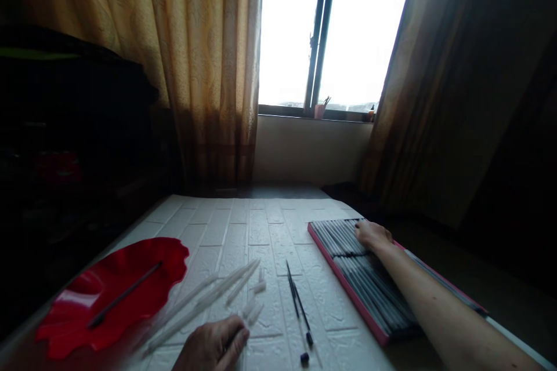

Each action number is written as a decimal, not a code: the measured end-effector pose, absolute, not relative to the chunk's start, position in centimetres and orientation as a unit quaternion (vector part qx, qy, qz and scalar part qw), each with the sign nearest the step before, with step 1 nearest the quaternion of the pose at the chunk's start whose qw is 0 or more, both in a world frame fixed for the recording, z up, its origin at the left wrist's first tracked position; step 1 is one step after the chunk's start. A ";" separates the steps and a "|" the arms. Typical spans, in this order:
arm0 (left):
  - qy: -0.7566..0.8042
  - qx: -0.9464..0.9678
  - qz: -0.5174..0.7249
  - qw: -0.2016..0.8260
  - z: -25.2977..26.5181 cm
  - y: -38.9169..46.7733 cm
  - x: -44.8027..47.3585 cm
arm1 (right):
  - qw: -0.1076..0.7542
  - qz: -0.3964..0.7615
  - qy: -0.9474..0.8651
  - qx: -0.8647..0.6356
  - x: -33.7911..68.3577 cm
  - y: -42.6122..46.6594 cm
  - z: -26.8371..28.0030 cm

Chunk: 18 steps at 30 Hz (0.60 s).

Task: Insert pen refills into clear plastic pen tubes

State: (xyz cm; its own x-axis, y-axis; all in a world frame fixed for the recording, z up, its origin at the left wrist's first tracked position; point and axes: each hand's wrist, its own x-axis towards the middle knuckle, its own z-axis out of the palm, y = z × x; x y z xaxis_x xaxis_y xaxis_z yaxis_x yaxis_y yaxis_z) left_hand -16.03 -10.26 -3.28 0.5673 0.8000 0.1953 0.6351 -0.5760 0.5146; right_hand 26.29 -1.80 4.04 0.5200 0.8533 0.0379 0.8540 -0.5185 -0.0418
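A: Where is the box (348,287)?
B: At the right side of the surface (261,232); it has a reddish rim and is packed with slim dark sticks (365,285), laid in two rows.
A: And the hands?
B: The right hand (373,235) reaches over the box, fingers bent down at the far row; I cannot tell whether it grips a stick; the left hand (213,345) is low near the middle, fingers curled and nearly together, just beside small clear pieces (252,310); whether it pinches one, I cannot tell.
A: What lies between them?
B: Two loose dark sticks (301,308), close together; two dark caps (304,359) sit at their near ends.
A: Farther left?
B: Long clear strips (209,300), lying slantwise; then a red dish (143,307) with a wavy rim, one dark rod (126,294) across it.
A: Beyond the surface?
B: A bright window (361,35), yellowish curtains (213,69) either side; a small cup (319,111) stands on the sill.
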 end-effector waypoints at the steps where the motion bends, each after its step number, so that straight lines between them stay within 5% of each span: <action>1: 0.416 0.861 0.214 0.198 -3.2 -10.2 -16.1 | 0.035 -0.015 -0.500 -0.865 25.9 -2.0 4.3; 10: 0.415 0.856 0.244 0.188 -2.4 -10.0 -16.3 | 0.151 -0.101 -0.666 -0.723 17.1 -5.9 2.8; 18: 0.480 0.844 0.226 0.080 -0.4 -9.3 -18.3 | 0.265 -0.123 -0.782 -0.551 11.7 -9.4 0.6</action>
